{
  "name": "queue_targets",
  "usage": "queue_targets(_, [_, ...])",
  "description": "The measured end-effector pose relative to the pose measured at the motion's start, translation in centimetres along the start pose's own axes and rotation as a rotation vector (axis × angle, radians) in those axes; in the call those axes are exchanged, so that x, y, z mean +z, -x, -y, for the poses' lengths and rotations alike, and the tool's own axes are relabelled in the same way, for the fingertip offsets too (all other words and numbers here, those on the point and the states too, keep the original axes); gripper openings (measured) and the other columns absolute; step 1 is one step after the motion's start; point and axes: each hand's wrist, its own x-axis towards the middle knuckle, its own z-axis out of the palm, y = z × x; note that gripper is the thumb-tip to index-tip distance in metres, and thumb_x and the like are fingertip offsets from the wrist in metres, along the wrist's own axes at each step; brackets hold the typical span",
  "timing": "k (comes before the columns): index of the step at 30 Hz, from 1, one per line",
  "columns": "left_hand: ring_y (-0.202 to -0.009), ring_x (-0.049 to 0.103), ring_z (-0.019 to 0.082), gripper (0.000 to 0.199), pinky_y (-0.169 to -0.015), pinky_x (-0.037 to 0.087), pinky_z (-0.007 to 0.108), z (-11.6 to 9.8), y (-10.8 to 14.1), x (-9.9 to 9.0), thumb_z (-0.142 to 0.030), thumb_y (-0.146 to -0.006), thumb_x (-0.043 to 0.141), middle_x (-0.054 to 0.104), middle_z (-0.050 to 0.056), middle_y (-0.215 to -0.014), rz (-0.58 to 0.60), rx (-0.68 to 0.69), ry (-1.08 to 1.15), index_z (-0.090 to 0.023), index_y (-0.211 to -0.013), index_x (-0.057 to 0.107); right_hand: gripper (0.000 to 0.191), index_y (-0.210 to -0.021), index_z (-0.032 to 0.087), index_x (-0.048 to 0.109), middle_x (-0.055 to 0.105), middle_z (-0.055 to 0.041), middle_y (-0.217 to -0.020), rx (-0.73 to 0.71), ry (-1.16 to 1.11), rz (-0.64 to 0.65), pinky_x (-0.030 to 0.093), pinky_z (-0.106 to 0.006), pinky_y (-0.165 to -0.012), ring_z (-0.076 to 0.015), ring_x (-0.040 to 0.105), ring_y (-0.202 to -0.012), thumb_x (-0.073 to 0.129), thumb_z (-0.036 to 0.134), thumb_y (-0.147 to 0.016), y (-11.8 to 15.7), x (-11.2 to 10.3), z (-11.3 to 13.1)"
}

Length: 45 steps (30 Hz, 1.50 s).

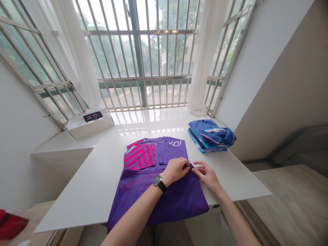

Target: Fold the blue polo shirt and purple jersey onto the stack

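A purple sports shirt lies partly folded on the white table, its lower end hanging over the front edge. Pink stripes cover a folded part at its upper left, and white lettering runs along the top. My left hand, with a black-strapped watch on the wrist, is closed on the shirt's right edge, where the cloth is bunched. Right beside it, my right hand pinches the same edge between thumb and fingers, with its index finger raised a little.
Folded blue shirts are stacked at the table's back right. On the sill at the left stands a white box with a black device on top. Behind the white table is a barred window with white curtains. Something red shows at lower left.
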Motion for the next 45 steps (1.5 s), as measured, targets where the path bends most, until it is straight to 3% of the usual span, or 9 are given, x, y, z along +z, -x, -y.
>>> queue_targets(7, [-0.086, 0.065, 0.017, 0.011, -0.077, 0.048, 0.026, 0.4, 0.5, 0.9, -0.028, -0.091, 0.058, 0.071, 0.002, -0.095, -0.053, -0.049, 0.097, -0.022, -0.096, 0.066, 0.034, -0.098, 0.023, 0.074, 0.074, -0.0064, -0.085, -0.123, 0.314, -0.044, 0.048, -0.029, -0.057, -0.0168, 0.06, -0.061, 0.062, 0.051, -0.084, 0.1, 0.3, 0.6])
queue_targets(12, [-0.095, 0.065, 0.019, 0.019, -0.082, 0.049, 0.028, 0.4, 1.0, 0.7, -0.025, -0.089, 0.059, 0.071, 0.002, -0.104, -0.019, -0.048, 0.121, -0.024, -0.108, 0.061, 0.035, -0.091, 0.023, 0.075, 0.067, -0.0095, -0.102, -0.147, 0.245, -0.062, 0.048, -0.026, -0.054, -0.0184, 0.059, -0.075, 0.063, 0.054, -0.082, 0.2, -0.3, 1.1])
queue_targets(16, [-0.098, 0.064, 0.019, 0.026, -0.084, 0.049, 0.029, 0.6, 1.1, 0.4, -0.027, -0.088, 0.061, 0.07, 0.003, -0.106, -0.004, -0.036, 0.155, -0.024, -0.114, 0.058, 0.035, -0.082, 0.022, 0.072, 0.065, -0.0095, -0.107, -0.125, 0.167, 0.083, 0.052, -0.03, -0.073, -0.0219, 0.061, -0.093, 0.063, 0.055, -0.082, -0.7, -1.3, 3.2])
queue_targets(21, [-0.1, 0.061, 0.022, 0.028, -0.083, 0.05, 0.032, 0.7, 1.2, -0.1, -0.035, -0.087, 0.065, 0.066, 0.005, -0.109, 0.013, -0.046, 0.069, -0.023, -0.113, 0.06, 0.032, -0.083, 0.022, 0.068, 0.069, -0.0052, -0.094, -0.08, 0.273, 0.157, 0.049, -0.029, -0.067, -0.018, 0.059, -0.077, 0.059, 0.053, -0.085, -2.5, -2.0, 5.4])
queue_targets(24, [-0.099, 0.062, 0.023, 0.028, -0.082, 0.05, 0.032, 0.9, 1.3, -0.3, -0.034, -0.088, 0.063, 0.066, 0.006, -0.108, 0.023, -0.091, 0.028, -0.022, -0.113, 0.058, 0.031, -0.092, 0.022, 0.071, 0.07, -0.0055, -0.093, -0.057, 0.404, 0.077, 0.047, -0.027, -0.059, -0.0165, 0.058, -0.07, 0.061, 0.05, -0.084, -2.5, -2.4, 4.7])
queue_targets(28, [-0.094, 0.065, 0.024, 0.022, -0.08, 0.05, 0.033, 0.8, 1.3, -0.3, -0.036, -0.092, 0.056, 0.069, 0.007, -0.102, 0.042, -0.124, -0.006, -0.021, -0.109, 0.059, 0.032, -0.103, 0.022, 0.071, 0.071, -0.0069, -0.103, -0.028, 0.395, 0.132, 0.047, -0.026, -0.057, -0.0164, 0.059, -0.072, 0.062, 0.044, -0.083, -1.4, -2.5, 3.2])
queue_targets(33, [-0.092, 0.066, 0.023, 0.018, -0.077, 0.049, 0.031, 0.8, 1.3, -0.4, -0.035, -0.093, 0.055, 0.07, 0.006, -0.098, 0.054, -0.102, 0.006, -0.021, -0.1, 0.063, 0.023, -0.09, 0.021, 0.073, 0.071, -0.005, -0.091, -0.062, 0.451, 0.122, 0.046, -0.028, -0.059, -0.0158, 0.058, -0.067, 0.062, 0.039, -0.081, -1.5, -2.0, 2.8])
queue_targets(42, [-0.086, 0.066, 0.019, 0.021, -0.074, 0.047, 0.026, 2.0, 1.7, -0.9, -0.027, -0.087, 0.056, 0.072, 0.002, -0.096, 0.14, 0.026, 0.178, -0.023, -0.106, 0.064, 0.015, -0.075, 0.021, 0.063, 0.063, 0.0002, -0.072, -0.039, 0.146, 0.271, 0.049, -0.029, -0.069, -0.0163, 0.059, -0.071, 0.066, 0.035, -0.076, -3.1, -1.6, 4.8])
queue_targets(45, [-0.088, 0.067, 0.019, 0.025, -0.076, 0.048, 0.026, 2.2, 1.7, -0.9, -0.024, -0.085, 0.057, 0.072, 0.003, -0.099, 0.143, 0.04, 0.201, -0.023, -0.11, 0.063, 0.021, -0.088, 0.022, 0.065, 0.068, -0.0053, -0.097, -0.068, 0.047, 0.222, 0.05, -0.034, -0.085, -0.0218, 0.063, -0.094, 0.068, 0.04, -0.078, -2.8, -1.1, 4.8])
